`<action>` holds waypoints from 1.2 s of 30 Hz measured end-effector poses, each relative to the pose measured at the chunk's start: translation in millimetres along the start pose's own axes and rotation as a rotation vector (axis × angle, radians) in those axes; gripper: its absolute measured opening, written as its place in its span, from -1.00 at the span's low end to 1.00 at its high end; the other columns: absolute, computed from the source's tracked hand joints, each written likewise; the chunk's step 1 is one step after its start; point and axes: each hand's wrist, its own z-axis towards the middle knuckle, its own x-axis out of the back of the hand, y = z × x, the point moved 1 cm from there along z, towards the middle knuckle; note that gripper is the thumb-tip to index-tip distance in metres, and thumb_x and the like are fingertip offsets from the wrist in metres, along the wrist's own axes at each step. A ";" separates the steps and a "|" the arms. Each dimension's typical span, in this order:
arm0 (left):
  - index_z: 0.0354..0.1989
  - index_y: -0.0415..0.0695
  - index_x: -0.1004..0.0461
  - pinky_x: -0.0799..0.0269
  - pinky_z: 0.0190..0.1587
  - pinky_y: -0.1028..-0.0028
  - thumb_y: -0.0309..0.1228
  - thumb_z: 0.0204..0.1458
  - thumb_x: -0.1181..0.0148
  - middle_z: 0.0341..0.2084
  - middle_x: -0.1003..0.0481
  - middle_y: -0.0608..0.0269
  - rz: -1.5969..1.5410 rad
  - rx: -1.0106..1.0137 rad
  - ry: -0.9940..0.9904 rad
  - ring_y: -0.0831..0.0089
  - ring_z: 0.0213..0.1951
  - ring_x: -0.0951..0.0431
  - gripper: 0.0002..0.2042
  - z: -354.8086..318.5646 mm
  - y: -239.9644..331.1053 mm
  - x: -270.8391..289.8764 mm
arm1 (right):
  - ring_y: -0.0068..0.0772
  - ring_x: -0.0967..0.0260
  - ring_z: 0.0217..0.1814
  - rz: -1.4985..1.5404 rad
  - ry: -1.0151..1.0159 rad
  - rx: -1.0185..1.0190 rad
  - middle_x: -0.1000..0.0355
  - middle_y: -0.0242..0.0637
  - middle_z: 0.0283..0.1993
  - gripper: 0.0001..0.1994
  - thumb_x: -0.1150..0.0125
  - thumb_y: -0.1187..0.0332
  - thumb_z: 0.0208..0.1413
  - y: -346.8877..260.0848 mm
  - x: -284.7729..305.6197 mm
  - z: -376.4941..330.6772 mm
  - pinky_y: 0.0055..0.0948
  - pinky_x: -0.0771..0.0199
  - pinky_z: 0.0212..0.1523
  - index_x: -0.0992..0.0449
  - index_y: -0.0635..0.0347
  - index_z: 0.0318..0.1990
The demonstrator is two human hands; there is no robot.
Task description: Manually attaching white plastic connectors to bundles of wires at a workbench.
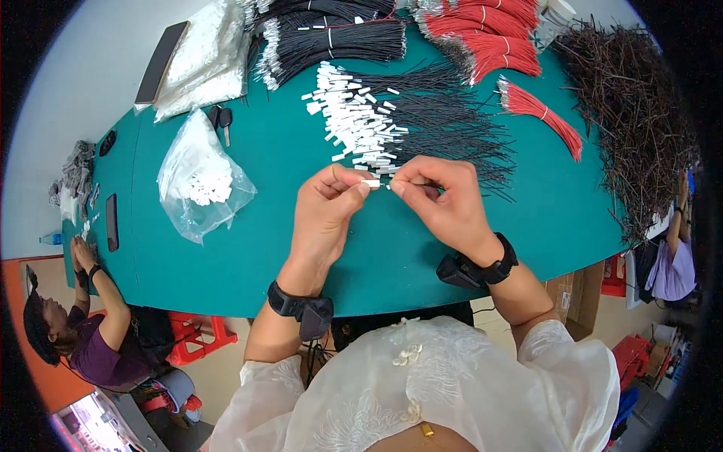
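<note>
Over the near part of the green table, my left hand (pixel 325 215) pinches a small white plastic connector housing (pixel 370 183) between thumb and forefinger. My right hand (pixel 452 207) is closed in a pinch close by, with a tiny metal wire terminal (pixel 388 186) at its fingertips, pointed toward the housing. A small gap shows between the two; most of the wire is hidden by the right fingers. Just beyond my hands lies a spread of black wires (pixel 452 120) with white housings (pixel 358 120) on their left ends.
A clear bag of white housings (pixel 207 184) lies left, near keys (pixel 225 120). Bundled black wires (pixel 354 41) and red wires (pixel 489 38) line the back. Dark tangled wires (pixel 633 105) heap at right. A co-worker's hands (pixel 81 252) are at the table's left end.
</note>
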 end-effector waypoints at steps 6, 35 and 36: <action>-0.34 -0.19 -0.51 -0.45 -0.14 0.58 -0.67 0.05 -0.23 -0.27 -0.59 0.20 0.034 0.010 0.020 0.57 -0.25 -0.54 -0.90 -0.2 -1.7 -0.5 | -0.77 -0.16 -0.57 -0.046 0.029 0.058 -0.43 -0.46 -0.54 -0.98 -0.31 0.55 0.03 1.2 -2.5 -0.2 -0.64 -0.05 -0.59 -0.57 0.29 -0.38; 0.06 -0.22 -0.42 -0.28 -0.18 0.56 -0.15 0.34 0.05 -0.11 -0.50 0.22 -0.248 0.038 -0.003 0.57 -0.18 -0.40 -0.62 13.4 -4.1 8.8 | -0.12 -0.46 -0.21 -0.378 -0.151 0.372 -0.49 -0.24 -0.22 -0.69 -0.41 0.50 -0.13 10.7 5.9 7.1 -0.29 -0.49 -0.20 -0.57 0.18 -0.15; 0.08 -0.23 -0.41 -0.28 -0.15 0.55 -0.09 0.36 0.10 -0.09 -0.48 0.20 -0.278 0.052 -0.029 0.55 -0.17 -0.39 -0.58 11.8 -4.1 1.8 | -0.12 -0.46 -0.21 -0.379 -0.149 0.369 -0.49 -0.24 -0.22 -0.69 -0.41 0.50 -0.13 8.1 1.3 5.3 -0.29 -0.49 -0.20 -0.57 0.18 -0.15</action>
